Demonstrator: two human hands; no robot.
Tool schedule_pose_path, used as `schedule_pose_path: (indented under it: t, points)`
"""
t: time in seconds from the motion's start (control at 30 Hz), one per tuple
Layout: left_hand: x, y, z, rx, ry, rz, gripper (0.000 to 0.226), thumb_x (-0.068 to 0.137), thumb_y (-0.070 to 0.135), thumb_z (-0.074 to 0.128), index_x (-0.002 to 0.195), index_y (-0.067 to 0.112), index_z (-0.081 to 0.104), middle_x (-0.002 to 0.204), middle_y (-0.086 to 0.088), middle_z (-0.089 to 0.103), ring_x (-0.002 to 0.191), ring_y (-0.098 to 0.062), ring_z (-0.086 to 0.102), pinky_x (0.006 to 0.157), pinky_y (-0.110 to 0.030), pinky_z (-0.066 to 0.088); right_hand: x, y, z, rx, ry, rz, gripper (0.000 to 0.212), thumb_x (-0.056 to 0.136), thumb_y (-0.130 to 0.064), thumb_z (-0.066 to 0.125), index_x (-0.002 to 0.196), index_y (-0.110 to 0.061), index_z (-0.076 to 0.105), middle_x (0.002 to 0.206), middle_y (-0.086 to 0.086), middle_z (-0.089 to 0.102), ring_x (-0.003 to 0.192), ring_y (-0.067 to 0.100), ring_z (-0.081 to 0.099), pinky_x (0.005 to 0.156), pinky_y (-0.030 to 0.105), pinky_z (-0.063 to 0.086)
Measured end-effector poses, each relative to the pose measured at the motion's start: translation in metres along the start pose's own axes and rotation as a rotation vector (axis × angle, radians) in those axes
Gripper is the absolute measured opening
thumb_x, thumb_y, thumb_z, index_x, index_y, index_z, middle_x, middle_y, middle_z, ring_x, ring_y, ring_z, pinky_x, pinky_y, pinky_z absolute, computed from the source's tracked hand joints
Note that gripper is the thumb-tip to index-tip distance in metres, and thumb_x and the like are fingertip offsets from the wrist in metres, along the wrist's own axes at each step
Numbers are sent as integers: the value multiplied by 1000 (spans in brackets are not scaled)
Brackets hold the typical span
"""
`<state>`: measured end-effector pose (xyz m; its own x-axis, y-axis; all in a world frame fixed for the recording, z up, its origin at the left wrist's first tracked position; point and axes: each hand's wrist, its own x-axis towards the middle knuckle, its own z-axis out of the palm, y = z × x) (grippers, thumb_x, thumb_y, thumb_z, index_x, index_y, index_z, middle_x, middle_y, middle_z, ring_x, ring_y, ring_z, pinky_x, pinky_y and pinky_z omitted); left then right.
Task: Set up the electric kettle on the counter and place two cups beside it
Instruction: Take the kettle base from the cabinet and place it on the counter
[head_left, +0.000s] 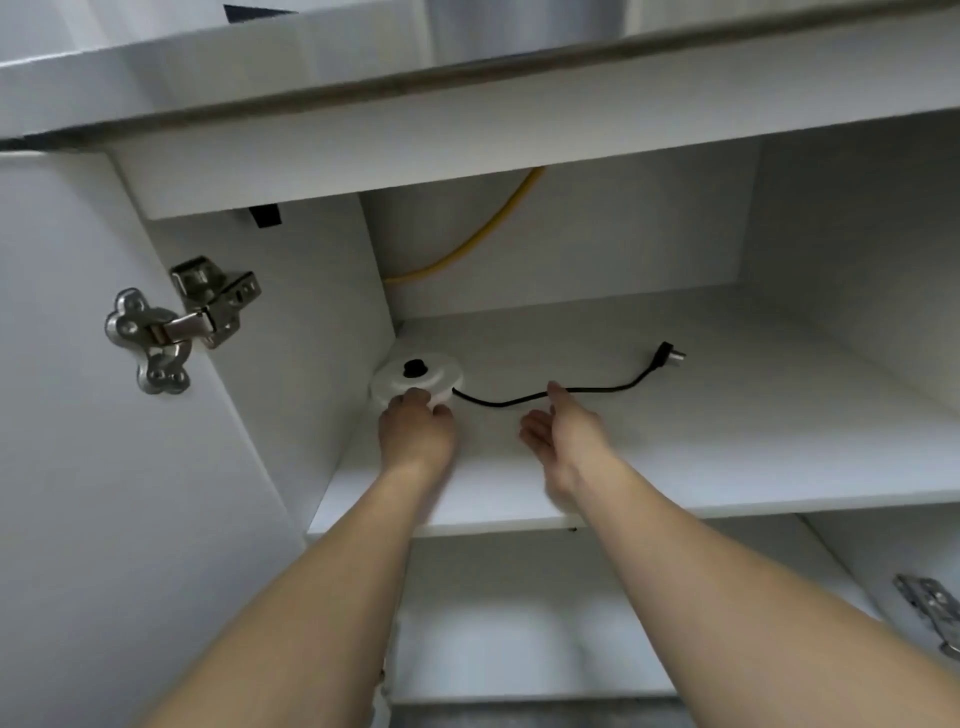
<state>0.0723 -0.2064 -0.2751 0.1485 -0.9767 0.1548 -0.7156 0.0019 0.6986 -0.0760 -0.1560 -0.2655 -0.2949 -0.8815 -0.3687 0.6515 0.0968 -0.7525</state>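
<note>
Head view: left hand (415, 423) hides the kettle base's (415, 376) near edge, fingers (418, 397) curled on it; right hand (558, 439) open, empty, beside the cord (597, 388) on the shelf (701, 441).

White cabinet (779, 218), door (78, 415) open at left w/ metal hinge (176, 322) on its inner face. Shelf (727, 441) white, lower compartment beneath (dim, blurred). Yellow hose (483, 234) runs down back wall to left corner. 2nd hinge (930, 608) at lower right. Countertop edge (363, 67) overhead.
</note>
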Motion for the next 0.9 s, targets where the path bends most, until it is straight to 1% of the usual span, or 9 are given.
schedule_pose_path:
  t: [0.13, 0.2, 0.27, 0.33, 0.4, 0.5, 0.63, 0.77, 0.9]
  points:
    - [37, -2, 17, 40, 142, -4, 45, 95, 19, 47, 138, 8, 48, 142, -19, 46, 132, -35, 39, 111, -37, 29, 25, 4, 2, 27, -48, -35, 23, 94, -31, 56, 105, -10, 58, 84, 8, 55, 87, 26, 61, 84, 37, 54]
    - [53, 1, 22, 34, 204, -12, 45, 92, 19, 50, 136, 8, 49, 142, -18, 47, 133, -34, 39, 113, -38, 27, 34, 6, 0, 41, -73, -61, 25, 95, -28, 55, 110, -8, 58, 95, 11, 64, 103, 31, 63, 91, 40, 51]
    - [67, 4, 26, 87, 192, -46, 51, 93, 22, 49, 141, 6, 40, 146, -18, 44, 137, -34, 34, 115, -41, 23, 37, 9, -4, 57, -121, -79, 15, 97, -26, 53, 106, -15, 58, 109, 10, 67, 115, 29, 57, 97, 40, 48]
    - [78, 7, 28, 134, 161, -120, 55, 94, 28, 45, 144, 7, 35, 149, -16, 40, 139, -35, 31, 116, -44, 17, 37, 11, -7, 46, -151, -101, 12, 97, -26, 51, 100, -17, 58, 99, 5, 72, 110, 24, 61, 95, 37, 48]
    - [83, 7, 30, 212, 155, -164, 49, 95, 31, 42, 139, 9, 41, 147, -16, 40, 136, -37, 33, 115, -45, 18, 36, 13, -7, 40, -146, -132, 16, 98, -27, 49, 93, -15, 58, 87, 3, 73, 94, 19, 66, 89, 35, 49]
    - [84, 7, 33, 319, 162, -155, 40, 95, 30, 43, 130, 11, 52, 143, -16, 38, 130, -39, 36, 110, -44, 25, 30, 12, -4, 61, -126, -177, 21, 100, -26, 44, 87, -14, 56, 79, 5, 70, 77, 19, 63, 80, 34, 49]
    - [89, 6, 18, 360, 80, -113, 40, 96, 32, 44, 128, 9, 52, 141, -16, 41, 129, -39, 36, 107, -41, 28, 20, 12, -2, -1, -94, -215, 23, 101, -24, 42, 86, -13, 55, 82, 9, 68, 77, 19, 63, 82, 34, 50]
    - [87, 6, 0, 482, -20, -31, 50, 97, 43, 44, 130, 6, 50, 138, -18, 46, 129, -38, 41, 107, -38, 30, 3, 0, -7, -85, -72, -260, 19, 100, -14, 41, 89, -12, 57, 89, 10, 69, 79, 18, 66, 73, 26, 52]
    - [51, 16, -4, 453, -14, -4, 46, 98, 36, 42, 130, 3, 49, 139, -19, 43, 131, -38, 37, 106, -40, 32, -30, -23, -17, -88, 53, -361, 22, 100, -13, 40, 81, -15, 52, 83, 12, 69, 71, 20, 65, 72, 30, 53]
